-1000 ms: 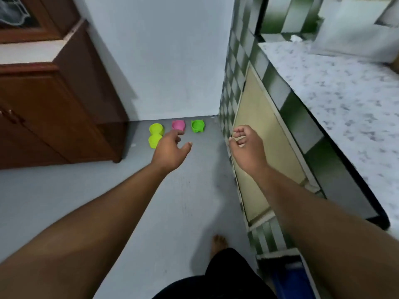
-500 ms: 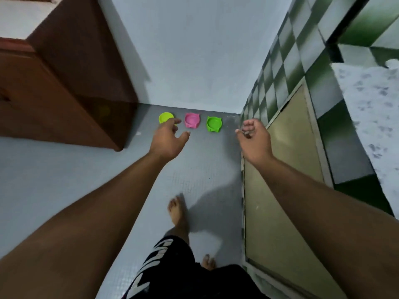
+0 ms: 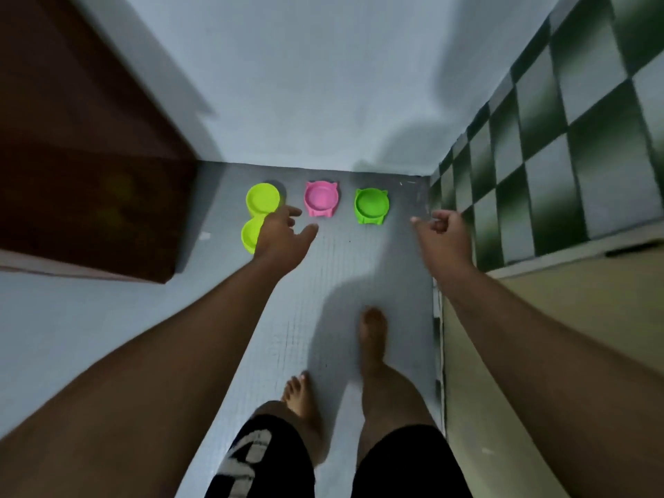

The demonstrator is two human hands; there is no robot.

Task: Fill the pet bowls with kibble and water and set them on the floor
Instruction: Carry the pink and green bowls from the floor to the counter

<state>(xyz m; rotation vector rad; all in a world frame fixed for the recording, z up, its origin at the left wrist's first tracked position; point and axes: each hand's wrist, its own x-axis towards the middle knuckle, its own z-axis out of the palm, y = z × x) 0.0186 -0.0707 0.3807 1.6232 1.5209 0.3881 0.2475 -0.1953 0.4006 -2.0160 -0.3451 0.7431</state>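
Head view: the lime double plastic bowl (image 3: 261, 204), pink cat-eared plastic bowl (image 3: 321, 200) and green cat-eared plastic bowl (image 3: 371, 206) sit on the grey floor (image 3: 323, 267) at 12 o'clock. Left hand (image 3: 284, 236) spread, right hand (image 3: 443, 240) loosely curled, both empty. Crouch, grip each rim, lift level.

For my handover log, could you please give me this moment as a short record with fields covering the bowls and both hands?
bowls: yellow-green double bowl, pink bowl, green bowl, in a row on the floor
contents: no kibble visible; water cannot be told
left hand: fingers relaxed, overlaps the yellow-green double bowl in view, holds nothing
right hand: loosely curled, empty, right of the green bowl
surroundings: wooden cabinet left, checked tiles right
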